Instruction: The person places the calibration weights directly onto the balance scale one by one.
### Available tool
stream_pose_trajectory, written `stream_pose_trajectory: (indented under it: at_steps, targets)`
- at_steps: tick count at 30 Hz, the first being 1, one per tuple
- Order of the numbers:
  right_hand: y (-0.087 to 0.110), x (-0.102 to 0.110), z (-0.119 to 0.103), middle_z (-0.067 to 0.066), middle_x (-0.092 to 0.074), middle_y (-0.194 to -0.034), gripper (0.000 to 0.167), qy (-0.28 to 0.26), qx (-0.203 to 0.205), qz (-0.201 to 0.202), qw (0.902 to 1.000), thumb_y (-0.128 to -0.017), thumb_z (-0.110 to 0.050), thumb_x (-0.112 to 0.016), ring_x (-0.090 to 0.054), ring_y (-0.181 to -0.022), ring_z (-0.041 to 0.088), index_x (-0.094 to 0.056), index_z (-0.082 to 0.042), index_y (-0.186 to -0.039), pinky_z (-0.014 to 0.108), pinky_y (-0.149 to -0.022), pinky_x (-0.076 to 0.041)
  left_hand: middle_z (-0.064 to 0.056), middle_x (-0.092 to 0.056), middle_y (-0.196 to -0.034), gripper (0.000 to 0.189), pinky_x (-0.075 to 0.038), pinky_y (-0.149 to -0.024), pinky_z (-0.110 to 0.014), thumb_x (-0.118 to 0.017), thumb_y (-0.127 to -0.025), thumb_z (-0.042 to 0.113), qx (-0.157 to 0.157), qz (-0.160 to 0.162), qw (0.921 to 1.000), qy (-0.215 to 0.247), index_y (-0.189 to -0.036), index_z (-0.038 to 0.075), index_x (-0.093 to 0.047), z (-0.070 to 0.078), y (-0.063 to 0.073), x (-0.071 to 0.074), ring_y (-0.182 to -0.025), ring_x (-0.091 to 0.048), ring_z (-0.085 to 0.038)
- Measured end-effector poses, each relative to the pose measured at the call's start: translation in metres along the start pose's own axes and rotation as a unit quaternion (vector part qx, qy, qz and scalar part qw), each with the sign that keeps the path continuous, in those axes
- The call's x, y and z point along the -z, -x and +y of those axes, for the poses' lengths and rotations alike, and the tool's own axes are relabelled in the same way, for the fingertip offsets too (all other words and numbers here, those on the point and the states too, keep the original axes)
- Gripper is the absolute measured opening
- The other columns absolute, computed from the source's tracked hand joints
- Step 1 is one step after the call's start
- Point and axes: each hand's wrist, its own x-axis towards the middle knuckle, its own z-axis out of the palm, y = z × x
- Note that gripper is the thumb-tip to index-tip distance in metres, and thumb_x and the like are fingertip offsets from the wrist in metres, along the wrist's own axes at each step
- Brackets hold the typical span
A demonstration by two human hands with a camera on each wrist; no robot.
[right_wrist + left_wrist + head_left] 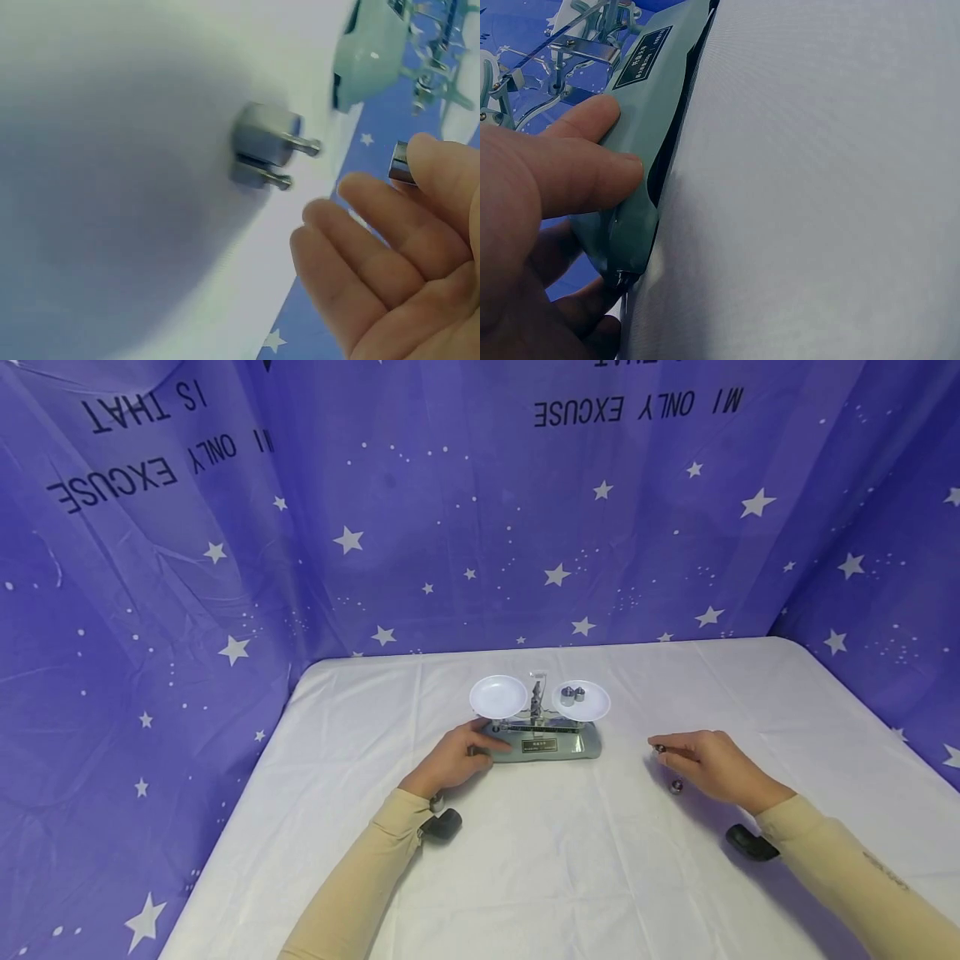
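Note:
A balance scale [581, 746] with a grey-green base and two white pans stands on the table. My left hand [452, 762] grips the left end of its base; in the left wrist view the thumb [604, 180] lies on top and other fingers curl round the end. The left pan [498, 697] is bare, and two metal weights [567, 696] stand in the right pan [597, 702]. My right hand [712, 768], to the right of the scale, pinches a small metal weight [402, 163] between thumb and forefinger, its other fingers loosely extended.
Below the right hand, a larger knobbed weight [264, 135] and a smaller one [251, 174] stand side by side on the white tablecloth [540, 843]. Purple star-printed curtains [465, 527] hang behind and beside the table. Each wrist wears a black camera [750, 842].

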Motion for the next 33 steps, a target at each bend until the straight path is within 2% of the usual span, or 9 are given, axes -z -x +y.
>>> stream_pose_trajectory:
  at_steps: [4, 8, 10, 12, 18, 33]
  targets:
    - [-0.008, 0.006, -0.002, 0.019, -0.077, -0.112, 0.033, -0.006, -0.013, 0.000, 0.9999, -0.094, -0.007, -0.068, -0.059, -0.078, -0.005, -0.070, 0.004, -0.125, 0.018, -0.062, -0.047, -0.023, -0.043, -0.158, 0.035, -0.029, -0.125, -0.058, -0.062, -0.084, 0.001, -0.003, -0.002, 1.0000, -0.004, -0.113, 0.009, -0.079, -0.001, 0.000, 0.000, -0.150, -0.037, -0.042]
    - [-0.016, 0.014, -0.003, 0.017, -0.078, -0.109, 0.035, -0.030, -0.043, -0.015, 0.9985, -0.096, -0.010, -0.067, -0.074, -0.086, 0.014, -0.068, 0.004, -0.128, 0.021, -0.069, -0.057, -0.023, -0.042, -0.159, 0.035, -0.028, -0.125, -0.057, -0.061, -0.085, 0.001, 0.000, -0.005, 1.0000, 0.000, -0.114, 0.009, -0.079, -0.001, 0.000, 0.000, -0.151, -0.036, -0.041]
    - [-0.019, 0.017, -0.002, 0.020, -0.077, -0.111, 0.036, -0.053, -0.053, -0.027, 0.9968, -0.098, -0.009, -0.064, -0.077, -0.090, 0.026, -0.065, 0.006, -0.130, 0.025, -0.073, -0.062, -0.023, -0.042, -0.159, 0.035, -0.028, -0.125, -0.057, -0.061, -0.085, 0.001, 0.000, -0.006, 1.0000, 0.002, -0.114, 0.009, -0.079, -0.001, 0.000, 0.000, -0.151, -0.036, -0.041]
    - [-0.023, 0.021, -0.002, 0.024, -0.074, -0.117, 0.037, -0.076, -0.064, -0.040, 0.9942, -0.099, -0.010, -0.062, -0.077, -0.094, 0.031, -0.063, 0.008, -0.132, 0.028, -0.076, -0.064, -0.023, -0.042, -0.159, 0.035, -0.029, -0.125, -0.058, -0.060, -0.085, 0.001, 0.000, -0.006, 1.0000, 0.003, -0.114, 0.009, -0.079, -0.001, 0.000, 0.000, -0.151, -0.036, -0.042]
    - [-0.033, 0.030, -0.008, 0.031, -0.067, -0.128, 0.038, -0.123, -0.057, -0.054, 0.9893, -0.102, -0.009, -0.058, -0.077, -0.100, 0.030, -0.059, 0.011, -0.134, 0.032, -0.079, -0.065, -0.021, -0.041, -0.160, 0.035, -0.028, -0.126, -0.056, -0.061, -0.085, 0.001, 0.002, -0.006, 1.0000, 0.002, -0.114, 0.009, -0.079, -0.001, 0.000, 0.001, -0.152, -0.035, -0.040]
    - [-0.063, 0.056, -0.032, 0.032, -0.068, -0.125, 0.037, -0.152, -0.055, -0.062, 0.9848, -0.102, -0.005, -0.054, -0.077, -0.101, 0.028, -0.058, 0.013, -0.134, 0.034, -0.078, -0.065, -0.020, -0.040, -0.161, 0.036, -0.027, -0.127, -0.054, -0.061, -0.086, 0.001, 0.010, -0.009, 0.9999, 0.005, -0.116, 0.009, -0.078, -0.001, 0.000, 0.001, -0.154, -0.032, -0.038]
